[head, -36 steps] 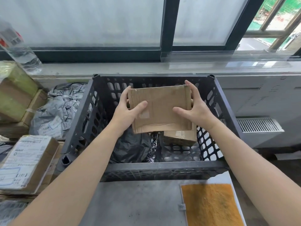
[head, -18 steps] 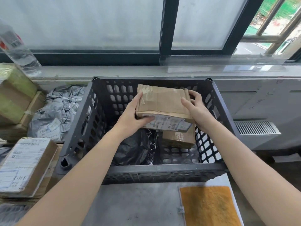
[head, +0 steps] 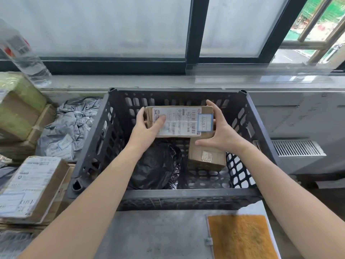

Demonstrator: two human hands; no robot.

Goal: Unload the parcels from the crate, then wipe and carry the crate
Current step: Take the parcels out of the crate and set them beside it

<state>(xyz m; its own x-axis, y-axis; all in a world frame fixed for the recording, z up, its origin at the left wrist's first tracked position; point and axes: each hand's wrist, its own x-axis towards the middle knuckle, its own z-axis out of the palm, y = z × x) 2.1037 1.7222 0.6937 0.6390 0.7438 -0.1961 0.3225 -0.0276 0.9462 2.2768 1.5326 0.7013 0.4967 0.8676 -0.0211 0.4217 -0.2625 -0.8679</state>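
Note:
A dark grey slotted crate (head: pixel 93 144) stands on the table under the window. Over its far half I hold a brown cardboard parcel (head: pixel 183 121), its white shipping label facing up. My left hand (head: pixel 146 130) grips its left end, thumb lying on the label. My right hand (head: pixel 218 134) clasps its right end, with the fingers behind and the thumb below. Inside the crate lie a black plastic bag parcel (head: pixel 158 167) at the left and a small cardboard box (head: pixel 206 157) at the right.
Left of the crate are stacked cardboard parcels (head: pixel 30 186), a grey poly mailer (head: pixel 65 131) and a green-taped box (head: pixel 17 105). A water bottle (head: pixel 20 51) stands on the sill. An orange cloth (head: pixel 240 237) lies on the grey table at the front right.
Both hands have turned the cardboard parcel over, from its plain brown face to its labelled face, keeping it above the crate. The view has shifted slightly.

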